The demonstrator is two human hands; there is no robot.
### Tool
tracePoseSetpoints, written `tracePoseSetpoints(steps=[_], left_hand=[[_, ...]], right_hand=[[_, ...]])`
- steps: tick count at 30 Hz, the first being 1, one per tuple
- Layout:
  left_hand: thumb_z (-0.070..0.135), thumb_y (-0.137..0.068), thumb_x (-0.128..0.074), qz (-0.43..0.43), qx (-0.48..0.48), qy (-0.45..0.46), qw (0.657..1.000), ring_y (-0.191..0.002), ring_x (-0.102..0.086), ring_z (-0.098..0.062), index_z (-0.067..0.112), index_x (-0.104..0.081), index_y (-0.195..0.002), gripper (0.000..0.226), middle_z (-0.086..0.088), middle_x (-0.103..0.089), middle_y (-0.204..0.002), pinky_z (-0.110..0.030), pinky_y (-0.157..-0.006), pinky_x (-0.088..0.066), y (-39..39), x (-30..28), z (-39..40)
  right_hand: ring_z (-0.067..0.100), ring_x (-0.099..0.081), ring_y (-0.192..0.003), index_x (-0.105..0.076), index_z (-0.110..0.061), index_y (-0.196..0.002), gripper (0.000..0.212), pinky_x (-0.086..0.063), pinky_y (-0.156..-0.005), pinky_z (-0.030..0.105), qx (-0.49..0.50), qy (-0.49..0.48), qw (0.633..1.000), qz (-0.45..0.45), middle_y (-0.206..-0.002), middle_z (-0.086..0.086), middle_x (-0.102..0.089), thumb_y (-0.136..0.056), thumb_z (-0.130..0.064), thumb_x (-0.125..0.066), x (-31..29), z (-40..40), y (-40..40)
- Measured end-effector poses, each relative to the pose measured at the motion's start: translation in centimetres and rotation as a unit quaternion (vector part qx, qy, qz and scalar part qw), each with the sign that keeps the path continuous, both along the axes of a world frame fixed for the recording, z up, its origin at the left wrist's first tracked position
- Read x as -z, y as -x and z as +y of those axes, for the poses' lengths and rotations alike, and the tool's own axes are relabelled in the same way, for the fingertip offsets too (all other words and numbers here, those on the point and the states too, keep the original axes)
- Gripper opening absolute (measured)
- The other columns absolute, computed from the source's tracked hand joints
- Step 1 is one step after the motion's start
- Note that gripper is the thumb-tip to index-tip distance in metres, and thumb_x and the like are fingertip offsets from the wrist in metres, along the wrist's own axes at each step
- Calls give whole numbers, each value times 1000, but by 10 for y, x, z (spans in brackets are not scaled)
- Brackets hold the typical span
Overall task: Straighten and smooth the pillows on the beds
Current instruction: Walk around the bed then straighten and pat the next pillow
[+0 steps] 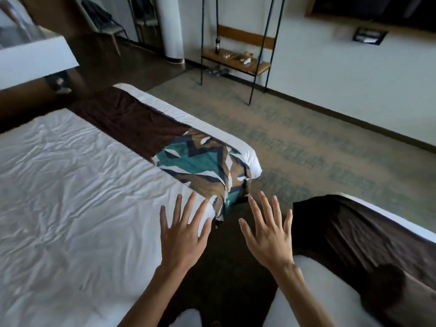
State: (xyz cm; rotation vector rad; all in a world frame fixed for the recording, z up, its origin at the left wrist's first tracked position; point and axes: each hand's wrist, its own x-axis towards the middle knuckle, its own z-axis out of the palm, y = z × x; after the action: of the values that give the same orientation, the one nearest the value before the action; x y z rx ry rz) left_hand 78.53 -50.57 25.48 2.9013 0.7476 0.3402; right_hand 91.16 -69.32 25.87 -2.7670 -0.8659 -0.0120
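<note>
- The left bed [70, 197] fills the left half of the view; its wrinkled white sheet is crossed near the foot by a brown runner [132, 123] ending in a teal patterned section [200, 166].
- The right bed [377, 256] is seen at the lower right, covered by a dark brown runner over white linen.
- No pillow is seen in the view, so where the pillows lie cannot be told.
- A metal-framed shelf [236, 60] is stood against the far wall, beyond the patterned carpet [306, 138].
- Both forearms are extended forward from the bottom edge, over the dark gap between the beds.
- The left hand [182, 237] is held flat, back upward, fingers spread wide, above the left bed's edge; nothing is gripped.
- The right hand [269, 234] is held likewise, fingers fanned apart and empty, just beside the right bed.
</note>
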Motion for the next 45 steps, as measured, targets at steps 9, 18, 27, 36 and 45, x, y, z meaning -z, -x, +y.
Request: tracePoseSetpoints(steps=[9, 18, 27, 36, 45], left_hand=[[36, -91, -52, 29, 53, 20, 998, -133, -53, -23, 29, -63, -129, 41, 1, -57, -145, -49, -108, -44, -145, 22, -1], [36, -90, -49, 15, 75, 62, 995, -111, -63, -18, 23, -68, -117, 36, 1, -68, -124, -42, -91, -54, -338, 51, 21], [36, -90, -59, 46, 63, 48, 996, -118, -63, -16, 23, -69, -120, 34, 2, -69, -128, -41, -100, -52, -494, 33, 47], [27, -88, -52, 21, 8, 25, 999, -104, -68, -22, 16, -73, -110, 32, -4, -74, -114, -40, -86, -57, -656, 59, 82], [31, -87, -46, 24, -108, 50, 993, -99, -69, -21, 15, -70, -102, 32, -2, -73, -108, -39, -86, -53, -808, 55, 116]], right_hand=[[17, -35, -145, -47, -23, -142, 47, -29, -119, 52, 52, -33, 998, 19, -147, -4, -49, -96, -34, -41, 18, -21, -131], [21, -50, -131, -55, -23, -131, 42, -40, -108, 48, 43, 0, 999, -7, -134, -3, -55, -93, -33, -42, 36, -8, -323], [20, -55, -114, -58, -25, -121, 35, -44, -96, 39, 33, -15, 999, -39, -124, -5, -59, -87, -30, -55, 41, 13, -486], [20, -56, -117, -54, -29, -124, 38, -46, -100, 43, -22, 1, 1000, 4, -129, -7, -57, -87, -37, -47, 64, 71, -681], [19, -56, -119, -58, -28, -122, 36, -45, -101, 45, -148, 32, 988, 13, -131, -6, -59, -91, -43, -47, 50, 142, -873]])
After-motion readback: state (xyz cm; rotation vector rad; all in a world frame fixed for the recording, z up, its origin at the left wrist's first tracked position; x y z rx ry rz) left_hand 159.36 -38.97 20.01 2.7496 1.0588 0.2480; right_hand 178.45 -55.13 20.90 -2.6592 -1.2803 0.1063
